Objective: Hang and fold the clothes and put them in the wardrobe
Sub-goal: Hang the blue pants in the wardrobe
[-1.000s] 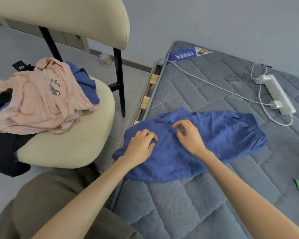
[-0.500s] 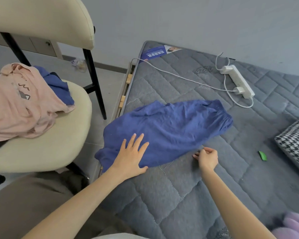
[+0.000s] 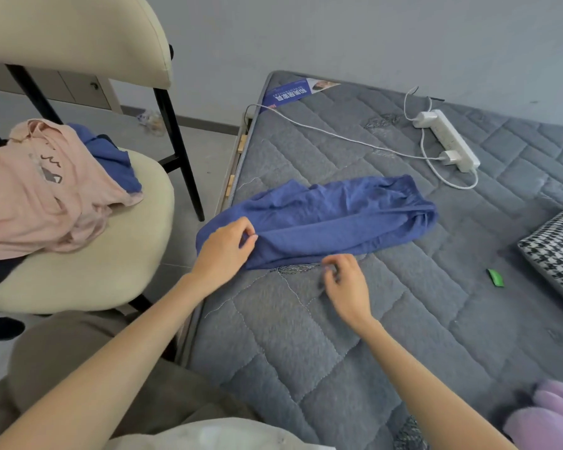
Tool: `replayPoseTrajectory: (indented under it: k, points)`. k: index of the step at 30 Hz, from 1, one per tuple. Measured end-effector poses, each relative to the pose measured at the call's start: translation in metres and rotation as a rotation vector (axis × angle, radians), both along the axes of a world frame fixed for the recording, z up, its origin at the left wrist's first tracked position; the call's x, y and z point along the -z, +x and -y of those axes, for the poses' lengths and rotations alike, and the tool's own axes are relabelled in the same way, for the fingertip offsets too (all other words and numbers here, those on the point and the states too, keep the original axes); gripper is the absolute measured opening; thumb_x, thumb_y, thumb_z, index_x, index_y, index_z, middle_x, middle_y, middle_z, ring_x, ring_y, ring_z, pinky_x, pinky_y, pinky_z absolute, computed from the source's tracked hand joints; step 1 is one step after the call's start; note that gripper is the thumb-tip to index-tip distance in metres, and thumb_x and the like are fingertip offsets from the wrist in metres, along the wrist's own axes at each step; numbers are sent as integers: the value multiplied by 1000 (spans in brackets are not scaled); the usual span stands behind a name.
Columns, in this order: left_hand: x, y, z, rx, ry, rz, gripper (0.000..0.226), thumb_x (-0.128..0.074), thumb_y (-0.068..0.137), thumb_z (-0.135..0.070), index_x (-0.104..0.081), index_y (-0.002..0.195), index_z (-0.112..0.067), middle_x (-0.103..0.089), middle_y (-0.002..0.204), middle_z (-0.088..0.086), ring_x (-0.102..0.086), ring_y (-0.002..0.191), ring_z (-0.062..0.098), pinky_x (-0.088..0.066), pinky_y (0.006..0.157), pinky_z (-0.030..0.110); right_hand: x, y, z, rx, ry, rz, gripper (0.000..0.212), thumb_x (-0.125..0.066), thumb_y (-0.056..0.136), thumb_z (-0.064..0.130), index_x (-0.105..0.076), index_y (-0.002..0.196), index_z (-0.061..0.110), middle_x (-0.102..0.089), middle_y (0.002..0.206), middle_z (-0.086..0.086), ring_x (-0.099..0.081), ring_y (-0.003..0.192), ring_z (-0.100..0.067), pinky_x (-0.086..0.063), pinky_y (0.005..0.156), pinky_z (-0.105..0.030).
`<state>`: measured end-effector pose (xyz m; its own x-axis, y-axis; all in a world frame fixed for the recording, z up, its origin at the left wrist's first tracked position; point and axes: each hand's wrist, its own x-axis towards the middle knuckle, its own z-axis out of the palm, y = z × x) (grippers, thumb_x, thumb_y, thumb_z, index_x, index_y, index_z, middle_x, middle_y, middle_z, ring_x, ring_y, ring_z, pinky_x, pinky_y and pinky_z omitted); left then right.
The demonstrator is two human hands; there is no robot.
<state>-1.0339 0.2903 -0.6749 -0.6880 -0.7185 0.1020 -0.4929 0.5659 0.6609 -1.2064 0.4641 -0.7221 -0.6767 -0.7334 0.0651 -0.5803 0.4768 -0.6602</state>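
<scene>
In the head view the left hand [image 3: 225,246] sits at the near left end of the blue garment [image 3: 325,222]. Its grip is a pinch, with thumb and fingertips pressed together on a fold of the cloth's edge. From that grip the blue garment stretches away to the right and slightly farther off, lying flat and creased on the grey quilted mattress [image 3: 306,352], with a gathered band at its far end.

The right hand [image 3: 346,282] is just right of the left grip and a little nearer the person. Its curled fingers [image 3: 330,269] are at the garment's near edge. They are blurred, so I cannot tell whether this grip pinches the cloth or only touches the mattress.

Well beyond the right grip a white power strip [image 3: 449,141] lies on the mattress with a charger plugged in and a white cable [image 3: 322,131] running left. To the right of that grip lies a small green object [image 3: 495,277], and farther right is a houndstooth cushion [image 3: 556,254].

Left of the left grip stands a cream chair [image 3: 95,271]. It carries a pink top [image 3: 30,203] and another blue cloth [image 3: 111,160].
</scene>
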Motion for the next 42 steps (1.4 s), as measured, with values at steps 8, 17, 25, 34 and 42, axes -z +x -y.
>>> replayPoseTrajectory:
  k: [8,17,25,34,42]
  points:
    - [-13,-1,21,74,-9,-119,11,-52,96,-22,-52,87,-15,-60,81,-2,-51,68,8,-36,63,20,1,23,47,-472,207,-400,41,-49,91,13,-53,132,17,-50,137,1,-48,115,-24,-38,92,-34]
    - [-36,-3,42,127,29,-113,8,-51,96,-18,-56,91,-14,-59,83,-5,-49,67,0,-38,63,10,-17,45,82,-548,193,-790,25,-87,44,13,-65,50,22,-54,50,5,-50,40,-15,-34,39,-20]
    - [-40,-4,50,94,21,-192,10,-45,99,-24,-49,90,-20,-55,78,-6,-48,65,8,-37,63,15,1,28,31,-646,-178,-740,21,-68,83,11,-61,64,10,-50,60,-2,-44,41,-19,-30,34,-31]
    - [-31,3,47,297,53,34,41,-78,74,-29,-48,101,-28,-47,71,-3,-40,59,9,-36,58,25,10,55,53,-754,6,-845,25,-64,79,24,-68,103,15,-66,99,0,-56,75,-22,-41,59,-32]
    - [-41,21,73,269,-264,205,49,-45,77,17,-55,110,-18,-37,85,-8,-43,74,17,-29,61,28,-5,96,97,-698,-101,-911,22,-79,50,5,-69,60,22,-54,53,6,-48,46,-15,-32,42,-25]
